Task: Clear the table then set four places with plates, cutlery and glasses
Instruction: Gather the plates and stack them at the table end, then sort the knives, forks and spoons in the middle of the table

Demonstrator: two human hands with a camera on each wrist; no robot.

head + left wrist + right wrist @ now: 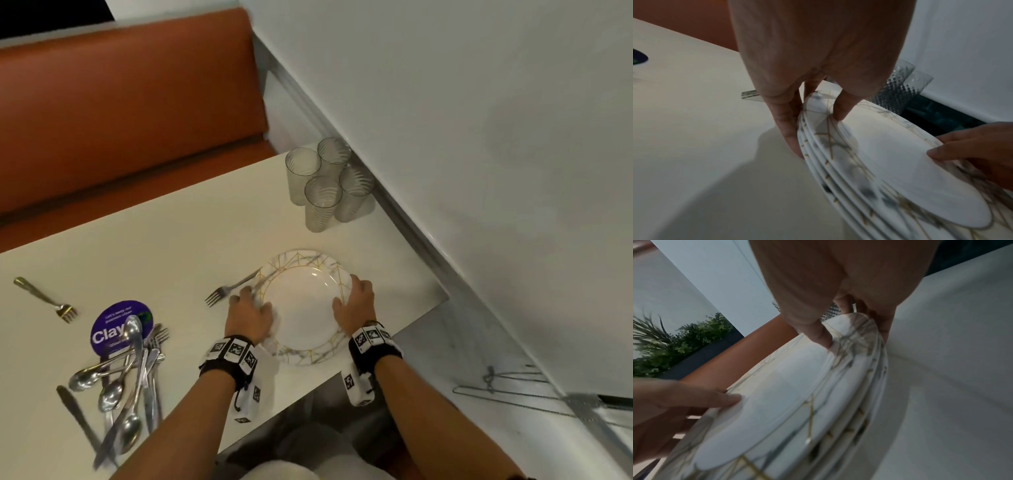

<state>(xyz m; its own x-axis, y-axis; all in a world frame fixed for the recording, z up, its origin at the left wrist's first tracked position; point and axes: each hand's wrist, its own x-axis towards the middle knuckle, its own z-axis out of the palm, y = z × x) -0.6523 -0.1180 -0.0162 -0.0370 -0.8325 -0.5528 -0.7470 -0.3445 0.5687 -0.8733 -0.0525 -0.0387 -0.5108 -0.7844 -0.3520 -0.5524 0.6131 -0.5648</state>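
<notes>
Both forearms reach forward; left hand (249,317) and right hand (354,305) curl thumbs over, fingers (789,129) under opposite rims

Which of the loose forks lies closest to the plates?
The fork just left of the plates, its handle running up to their rim beside the left hand. The other lone fork lies far to the left.

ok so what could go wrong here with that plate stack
Both hands, left hand and right hand, grip the plate stack only at its rims, so a plate could slide off if it tilts. A fork lies against the stack's left edge and may get dragged. The glasses cluster just beyond and could be knocked.
</notes>
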